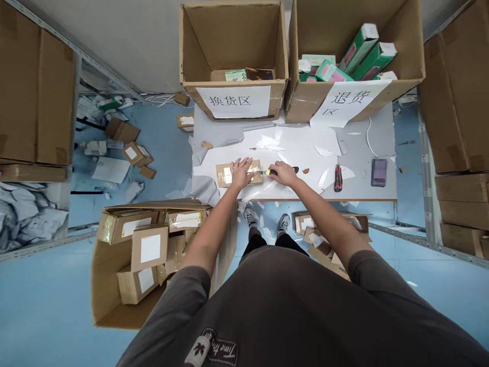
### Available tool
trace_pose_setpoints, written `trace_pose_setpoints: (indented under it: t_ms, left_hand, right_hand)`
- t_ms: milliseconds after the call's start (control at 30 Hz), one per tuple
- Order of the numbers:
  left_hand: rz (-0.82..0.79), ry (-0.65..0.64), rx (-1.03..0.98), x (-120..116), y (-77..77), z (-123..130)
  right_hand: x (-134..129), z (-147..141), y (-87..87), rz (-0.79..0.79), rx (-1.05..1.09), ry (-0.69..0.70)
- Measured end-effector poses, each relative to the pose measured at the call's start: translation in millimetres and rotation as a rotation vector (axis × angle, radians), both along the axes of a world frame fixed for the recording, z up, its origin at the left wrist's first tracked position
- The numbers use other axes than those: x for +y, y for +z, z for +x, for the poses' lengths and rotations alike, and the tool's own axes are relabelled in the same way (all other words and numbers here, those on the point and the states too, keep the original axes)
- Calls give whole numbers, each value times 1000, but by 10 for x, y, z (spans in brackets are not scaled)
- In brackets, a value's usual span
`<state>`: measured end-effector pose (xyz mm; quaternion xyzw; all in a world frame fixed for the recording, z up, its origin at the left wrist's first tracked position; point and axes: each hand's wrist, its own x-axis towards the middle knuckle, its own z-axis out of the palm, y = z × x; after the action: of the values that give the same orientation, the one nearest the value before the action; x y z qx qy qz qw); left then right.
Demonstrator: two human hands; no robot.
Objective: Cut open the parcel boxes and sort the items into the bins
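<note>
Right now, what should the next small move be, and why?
Probably slide the left hand farther back before the right hand moves the knife: the blade meets one end of the taped box, pointing toward the fingers spread on top.

Pkg-sorting workrm w/ parcel-filled ctn (97, 285)
</note>
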<state>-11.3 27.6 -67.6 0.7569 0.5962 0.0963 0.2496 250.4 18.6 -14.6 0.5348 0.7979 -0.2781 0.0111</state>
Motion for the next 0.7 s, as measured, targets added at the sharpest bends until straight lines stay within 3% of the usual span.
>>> trace_pose_setpoints:
  t_ms: [233,467,700]
  left_hand:
    - [99,14,-52,-185,-29,18]
    - [120,25,-93,-214,-149,30]
    - [113,21,-106,-236,-159,50]
  right_hand:
    - [89,-28,31,63,-78,131]
    - [52,-51,23,58,-92,112]
    - [135,-77,33,59,-100,144]
